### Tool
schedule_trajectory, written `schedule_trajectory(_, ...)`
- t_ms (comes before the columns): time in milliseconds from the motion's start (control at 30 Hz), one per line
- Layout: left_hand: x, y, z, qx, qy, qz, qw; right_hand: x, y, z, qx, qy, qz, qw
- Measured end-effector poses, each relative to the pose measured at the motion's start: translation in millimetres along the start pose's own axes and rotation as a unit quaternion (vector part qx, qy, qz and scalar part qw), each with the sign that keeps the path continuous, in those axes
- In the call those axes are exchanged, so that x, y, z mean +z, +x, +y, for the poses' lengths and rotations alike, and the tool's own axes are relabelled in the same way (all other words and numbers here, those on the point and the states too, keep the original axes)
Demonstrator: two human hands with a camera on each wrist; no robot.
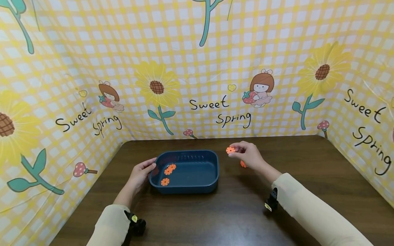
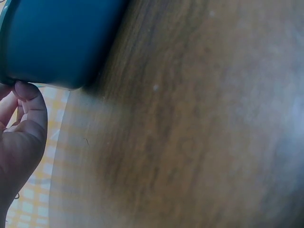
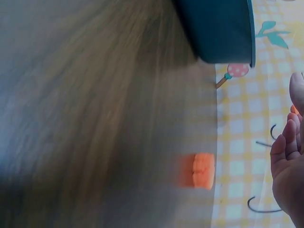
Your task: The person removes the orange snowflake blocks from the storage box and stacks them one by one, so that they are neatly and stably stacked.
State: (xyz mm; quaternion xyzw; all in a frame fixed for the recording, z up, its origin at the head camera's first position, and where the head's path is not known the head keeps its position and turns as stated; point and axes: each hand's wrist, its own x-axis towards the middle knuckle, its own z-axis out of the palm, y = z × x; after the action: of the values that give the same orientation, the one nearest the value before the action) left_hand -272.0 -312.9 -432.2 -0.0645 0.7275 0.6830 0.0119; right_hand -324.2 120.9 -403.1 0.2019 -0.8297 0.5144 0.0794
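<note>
A dark blue rectangular basin (image 1: 187, 189) sits on the table, with orange flower-shaped pieces (image 1: 165, 181) lying at the left of its floor. My left hand (image 1: 140, 176) holds the basin's left end, its thumb (image 2: 27, 91) right at the rim. To the right of the basin, my right hand (image 1: 249, 157) pinches another orange flower-shaped piece (image 1: 230, 150) between thumb and fingertips, raised above the table. Below that hand, more orange (image 1: 243, 164) shows on the table, partly hidden by it; in the right wrist view this looks like a small stack of pieces (image 3: 203, 171).
The brown wooden table (image 1: 191, 218) is enclosed at the back and sides by a yellow checked cloth (image 1: 191, 75) printed with sunflowers and lettering. A black wrist camera (image 1: 138, 225) is strapped at the left sleeve, another (image 1: 271, 201) at the right sleeve.
</note>
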Motion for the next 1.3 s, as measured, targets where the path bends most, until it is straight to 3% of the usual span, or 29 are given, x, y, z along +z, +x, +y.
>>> schedule_trajectory(567, -0.5, -1.1, 0.1, 0.008, -0.006, 0.001, 1.0000, -31, -8, 56, 0.059, 0.025, -0.012, 0.998)
schedule_trajectory(1033, 0.2, -1.8, -1.3, 0.013, -0.005, 0.005, 0.9999, -36, -10, 74, 0.079, 0.010, -0.079, 0.994)
schedule_trajectory(1300, 0.2, -3.0, 0.5, 0.011, -0.003, 0.002, 0.9999, -35, -10, 76, 0.075, 0.004, -0.085, 0.993)
